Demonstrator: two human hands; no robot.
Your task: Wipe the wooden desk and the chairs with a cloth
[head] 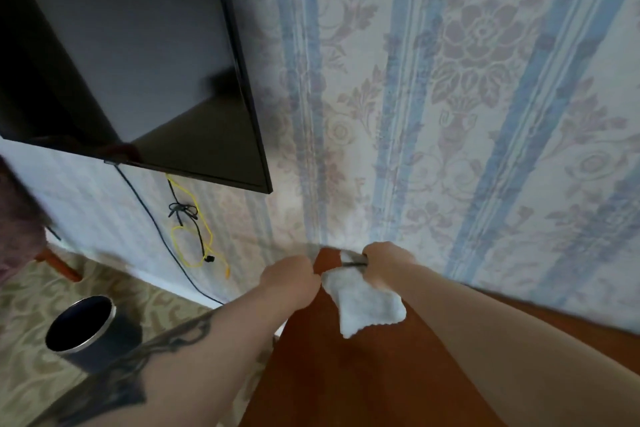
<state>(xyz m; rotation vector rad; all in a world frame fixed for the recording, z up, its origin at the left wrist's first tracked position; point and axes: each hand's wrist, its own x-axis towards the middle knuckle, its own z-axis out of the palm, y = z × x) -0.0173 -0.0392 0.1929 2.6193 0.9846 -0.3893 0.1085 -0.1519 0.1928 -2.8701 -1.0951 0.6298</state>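
Note:
A white cloth (367, 305) hangs over the far corner of the reddish-brown wooden desk (346, 378), which stands against the wall. My right hand (384, 263) grips the cloth's top edge, with a thin dark line showing at its fingers. My left hand (287, 274) is curled at the desk's left edge and pinches the cloth's left corner. Both forearms reach forward over the desk top. At the far left edge, a purple seat cover (17, 218) and a wooden leg (59, 263) look like part of a chair.
A black flat TV (121, 45) hangs on the striped floral wallpaper at upper left. Black and yellow cables (187, 229) dangle below it. A dark round bin (79, 326) stands on the patterned carpet left of the desk.

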